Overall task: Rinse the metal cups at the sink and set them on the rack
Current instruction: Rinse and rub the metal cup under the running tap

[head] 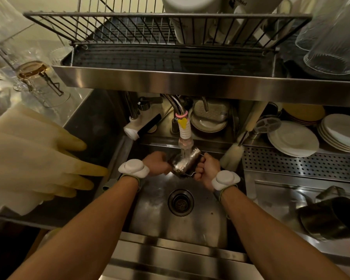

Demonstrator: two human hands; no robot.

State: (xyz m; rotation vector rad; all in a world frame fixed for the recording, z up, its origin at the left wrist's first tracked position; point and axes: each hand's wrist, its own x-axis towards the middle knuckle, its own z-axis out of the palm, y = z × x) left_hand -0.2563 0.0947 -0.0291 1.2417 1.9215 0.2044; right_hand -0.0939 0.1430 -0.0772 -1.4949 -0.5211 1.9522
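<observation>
A metal cup [185, 163] with a wire handle lies tilted on its side under the running tap [184, 130], over the sink basin [160, 215]. Water streams onto its side. My left hand [157, 163] grips the cup's left end. My right hand [207, 168] holds its handle on the right. A second, dark metal cup [329, 219] lies on its side on the counter at the right. The wire rack [150, 29] stands on the shelf above the sink, with free room on its left half.
Rubber gloves [34, 158] hang over the left counter. White plates [293, 138] and a bottle brush [233, 154] are right of the tap. Upturned glasses [331, 43] and white vessels [190, 19] fill the rack's right side. The drain [180, 202] sits mid-basin.
</observation>
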